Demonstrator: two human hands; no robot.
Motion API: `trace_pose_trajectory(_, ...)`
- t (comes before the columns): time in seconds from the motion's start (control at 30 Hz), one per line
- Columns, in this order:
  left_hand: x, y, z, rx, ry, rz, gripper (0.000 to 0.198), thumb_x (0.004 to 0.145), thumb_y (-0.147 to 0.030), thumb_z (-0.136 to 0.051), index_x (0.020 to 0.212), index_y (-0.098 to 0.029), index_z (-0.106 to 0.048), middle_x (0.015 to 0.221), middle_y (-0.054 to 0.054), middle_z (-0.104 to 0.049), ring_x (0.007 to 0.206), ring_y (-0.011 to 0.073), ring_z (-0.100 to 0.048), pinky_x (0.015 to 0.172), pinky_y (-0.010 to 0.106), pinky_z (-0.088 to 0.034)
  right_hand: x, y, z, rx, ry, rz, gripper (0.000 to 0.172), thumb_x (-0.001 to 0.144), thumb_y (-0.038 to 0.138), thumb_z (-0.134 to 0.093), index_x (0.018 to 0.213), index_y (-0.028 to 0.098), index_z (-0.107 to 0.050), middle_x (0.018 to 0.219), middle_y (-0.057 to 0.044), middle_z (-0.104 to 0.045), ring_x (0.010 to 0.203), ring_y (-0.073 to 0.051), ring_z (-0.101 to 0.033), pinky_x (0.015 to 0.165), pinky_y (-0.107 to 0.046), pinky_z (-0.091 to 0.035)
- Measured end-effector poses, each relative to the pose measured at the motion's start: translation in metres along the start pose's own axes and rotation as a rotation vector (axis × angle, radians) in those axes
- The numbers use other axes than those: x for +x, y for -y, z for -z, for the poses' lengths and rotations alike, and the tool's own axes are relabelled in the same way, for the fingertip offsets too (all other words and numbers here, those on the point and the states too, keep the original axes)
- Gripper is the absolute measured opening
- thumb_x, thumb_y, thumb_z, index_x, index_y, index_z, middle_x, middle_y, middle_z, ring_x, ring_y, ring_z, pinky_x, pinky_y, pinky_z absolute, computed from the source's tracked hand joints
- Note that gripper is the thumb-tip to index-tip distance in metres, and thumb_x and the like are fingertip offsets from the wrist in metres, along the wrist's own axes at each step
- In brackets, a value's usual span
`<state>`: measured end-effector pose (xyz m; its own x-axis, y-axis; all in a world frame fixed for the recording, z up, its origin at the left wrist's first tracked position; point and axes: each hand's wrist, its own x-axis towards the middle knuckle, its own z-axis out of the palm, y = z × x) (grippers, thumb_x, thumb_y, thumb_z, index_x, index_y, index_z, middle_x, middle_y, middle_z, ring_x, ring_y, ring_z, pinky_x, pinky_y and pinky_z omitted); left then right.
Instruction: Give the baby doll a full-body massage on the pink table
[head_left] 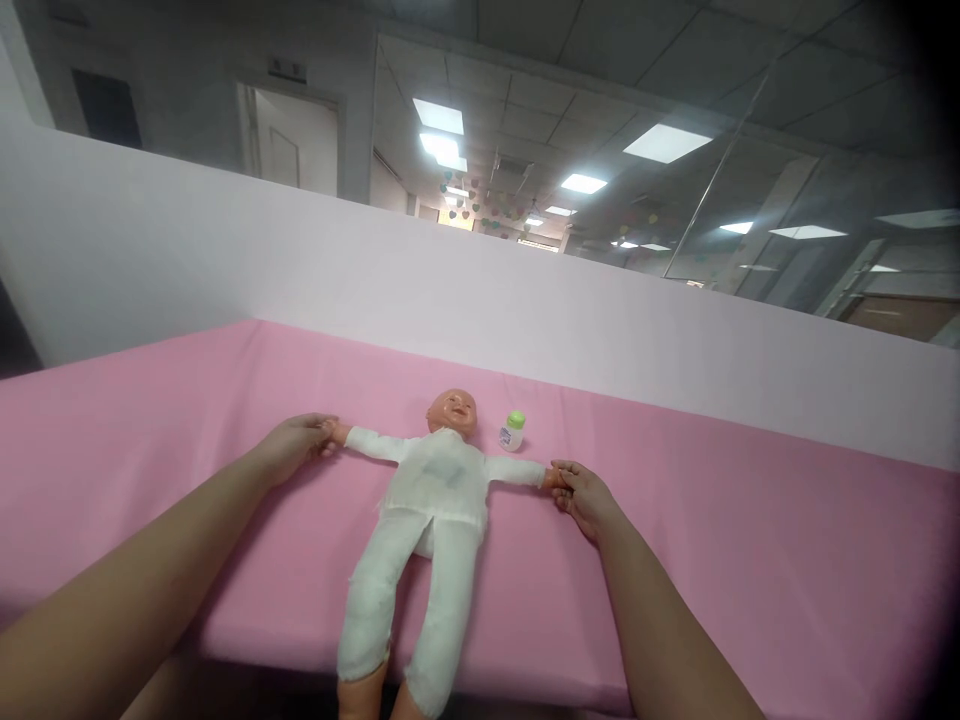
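A baby doll (433,490) in a white cloth suit lies on its back on the pink surface (750,540), head away from me, arms stretched out to both sides. My left hand (294,445) is closed round the doll's hand on the left. My right hand (583,494) pinches the doll's other hand on the right. The doll's feet hang over the near edge of the surface. A small white bottle with a green cap (512,431) stands just right of the doll's head, untouched.
A pale partition wall (375,270) rises behind the pink surface. Beyond it are a door (292,140), ceiling lights and glass office walls. The pink surface's near edge (525,685) runs across the bottom.
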<state>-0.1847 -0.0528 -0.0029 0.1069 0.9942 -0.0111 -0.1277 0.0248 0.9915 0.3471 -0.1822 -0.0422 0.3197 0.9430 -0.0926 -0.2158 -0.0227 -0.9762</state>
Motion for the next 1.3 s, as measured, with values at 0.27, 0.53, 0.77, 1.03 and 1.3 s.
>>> trace_pose_trajectory(0.27, 0.027, 0.005, -0.009, -0.051, -0.117, 0.074, 0.025, 0.064, -0.018, -0.081, 0.087, -0.014, -0.073, 0.077, 0.006, -0.071, 0.062, 0.0158, -0.064, 0.057, 0.025, -0.054, -0.002, 0.015, -0.038, 0.241, 0.009, 0.059, 0.022, 0.083, 0.026, -0.077, 0.104, 0.02, -0.072, 0.086, -0.003, -0.07, 0.063, -0.011, -0.059, 0.057, -0.019, -0.056)
trace_pose_trajectory(0.53, 0.038, 0.012, -0.036, -0.054, -0.089, 0.013, 0.028, 0.064, -0.031, -0.085, 0.08, -0.013, -0.07, 0.062, 0.001, -0.062, 0.053, 0.0126, -0.055, 0.05, 0.022, -0.044, 0.011, 0.01, -0.072, 0.188, -0.032, 0.049, 0.045, 0.079, 0.04, -0.081, 0.116, 0.019, -0.068, 0.068, 0.002, -0.061, 0.049, -0.01, -0.05, 0.043, -0.02, -0.045)
trace_pose_trajectory(0.77, 0.006, 0.006, -0.043, 0.055, 0.188, 0.017, 0.041, 0.067, -0.044, -0.089, 0.087, -0.015, -0.069, 0.072, 0.004, -0.068, 0.062, 0.0144, -0.063, 0.056, 0.023, -0.049, 0.004, -0.005, -0.06, -0.012, -0.005, 0.064, 0.061, 0.077, 0.04, -0.081, 0.129, 0.023, -0.054, 0.062, 0.005, -0.058, 0.051, -0.013, -0.056, 0.044, -0.021, -0.043)
trace_pose_trajectory(1.03, 0.008, -0.002, -0.055, 0.134, -0.084, -0.053, 0.043, 0.071, -0.045, -0.082, 0.091, -0.02, -0.054, 0.07, 0.003, -0.067, 0.057, 0.0176, -0.065, 0.05, 0.025, -0.047, 0.0, -0.001, -0.064, -0.161, -0.106, 0.124, 0.07, 0.081, 0.053, -0.075, 0.137, 0.026, -0.045, 0.073, -0.001, -0.066, 0.048, -0.014, -0.055, 0.037, -0.021, -0.034)
trace_pose_trajectory(1.3, -0.03, -0.004, -0.107, 0.359, 0.256, -0.368, 0.031, 0.071, -0.036, -0.081, 0.096, -0.022, -0.069, 0.08, 0.003, -0.068, 0.07, 0.0202, -0.064, 0.062, 0.03, -0.048, -0.05, 0.012, -0.127, -0.433, 0.205, 0.574, 0.033, 0.081, 0.028, -0.072, 0.112, 0.024, -0.064, 0.105, -0.004, -0.069, 0.085, -0.019, -0.065, 0.077, -0.031, -0.055)
